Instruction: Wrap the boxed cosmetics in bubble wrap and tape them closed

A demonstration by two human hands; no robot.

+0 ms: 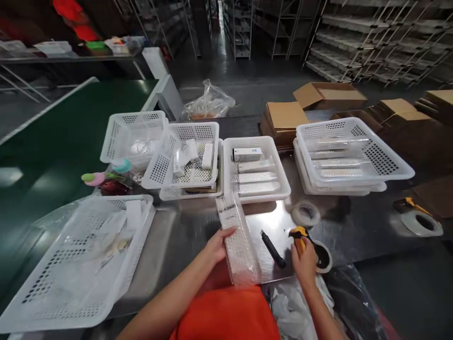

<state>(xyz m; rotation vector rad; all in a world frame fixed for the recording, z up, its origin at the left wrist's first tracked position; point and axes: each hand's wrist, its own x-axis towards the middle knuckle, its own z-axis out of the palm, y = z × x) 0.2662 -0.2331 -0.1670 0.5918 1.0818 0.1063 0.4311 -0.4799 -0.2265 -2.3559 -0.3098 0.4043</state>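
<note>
My left hand (220, 243) grips the edge of a long bubble-wrapped package (239, 243), which lies tilted at the table's front. The far end of that package meets the rim of a white basket (226, 189). In my right hand (305, 262) is a yellow and black tape dispenser (299, 232) with a roll of clear tape, my fingers wrapped round its handle. Between my hands a black utility knife (272, 249) lies on the metal table (191, 231). A loose tape roll (306, 213) rests beyond the dispenser.
Bubble-wrapped packages and a box fill the middle basket. Another basket (193, 182) holds small white boxes. Stacked baskets (354, 182) stand at right, near a second tape dispenser (421, 222). At left are a large basket (116, 302) and a green conveyor belt (71, 127). Cardboard (286, 115) is piled behind.
</note>
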